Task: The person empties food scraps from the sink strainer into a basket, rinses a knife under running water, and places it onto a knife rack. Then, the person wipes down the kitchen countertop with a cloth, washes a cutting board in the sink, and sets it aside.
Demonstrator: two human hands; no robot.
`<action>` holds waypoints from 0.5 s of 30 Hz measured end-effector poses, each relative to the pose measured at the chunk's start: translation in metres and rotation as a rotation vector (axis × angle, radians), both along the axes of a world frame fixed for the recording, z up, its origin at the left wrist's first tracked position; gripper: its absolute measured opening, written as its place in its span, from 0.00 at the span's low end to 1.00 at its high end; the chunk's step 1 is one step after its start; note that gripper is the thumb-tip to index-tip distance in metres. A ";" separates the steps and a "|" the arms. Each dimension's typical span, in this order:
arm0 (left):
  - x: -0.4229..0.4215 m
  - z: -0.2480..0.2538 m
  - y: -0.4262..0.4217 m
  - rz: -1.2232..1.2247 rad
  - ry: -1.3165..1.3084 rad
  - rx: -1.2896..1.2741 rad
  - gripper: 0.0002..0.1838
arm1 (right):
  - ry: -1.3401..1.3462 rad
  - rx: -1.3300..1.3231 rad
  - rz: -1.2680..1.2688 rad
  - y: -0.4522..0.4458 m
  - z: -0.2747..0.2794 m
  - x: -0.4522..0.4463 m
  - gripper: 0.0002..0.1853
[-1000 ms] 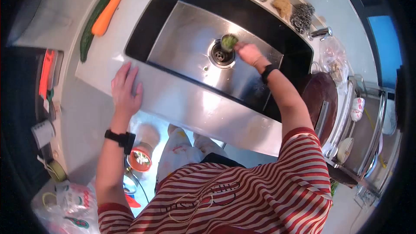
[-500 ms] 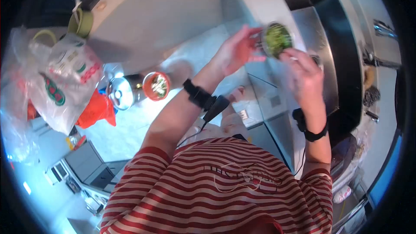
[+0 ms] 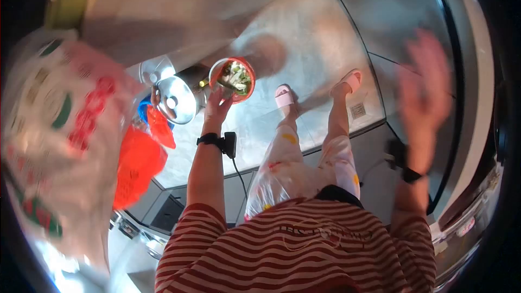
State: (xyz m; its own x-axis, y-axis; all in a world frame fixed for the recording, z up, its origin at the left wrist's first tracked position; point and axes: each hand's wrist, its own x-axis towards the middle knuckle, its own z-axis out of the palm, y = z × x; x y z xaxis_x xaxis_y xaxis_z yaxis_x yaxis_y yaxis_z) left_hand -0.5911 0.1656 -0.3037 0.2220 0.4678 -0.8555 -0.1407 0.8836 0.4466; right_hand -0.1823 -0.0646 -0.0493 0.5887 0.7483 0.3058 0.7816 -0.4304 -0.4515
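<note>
My left hand (image 3: 217, 109) is at the near rim of a red bin (image 3: 251, 84), with its fingers closed round a small bowl (image 3: 223, 82). The bowl looks tilted at the bin's mouth and is partly hidden by the fingers and lost against the bin's inside. White and green scraps (image 3: 237, 76) fill the bin's top. Away to the right, my right hand (image 3: 426, 78) hangs over the cabinet fronts, blurred by motion, its fingers stretched out with nothing in them.
A shiny metal lidded pot or can (image 3: 176, 100) stands left of the bin. Nearer are an orange-red bag (image 3: 138, 165) and a large printed plastic bag (image 3: 70, 114). A green container (image 3: 66, 1) sits at the upper left. My feet in pink slippers (image 3: 284, 96) stand on the floor.
My left hand has gone from beside the sink, left and down to the bin, with the bowl of green bits. My right hand has left the bowl's rim. The view has swung left.
</note>
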 end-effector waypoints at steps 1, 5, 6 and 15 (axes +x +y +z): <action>-0.013 -0.027 0.003 -0.015 0.003 -0.018 0.29 | -0.254 -0.035 -0.090 -0.028 0.000 0.021 0.17; -0.014 -0.117 0.000 -0.276 0.701 0.078 0.37 | -0.638 -0.582 -0.744 -0.196 0.006 0.108 0.20; -0.018 -0.136 -0.005 -0.485 0.880 0.304 0.40 | -0.679 -0.592 -0.669 -0.197 0.017 0.110 0.25; -0.019 -0.262 -0.040 -0.797 1.239 0.607 0.39 | -0.034 -0.065 -0.837 -0.189 -0.001 0.130 0.30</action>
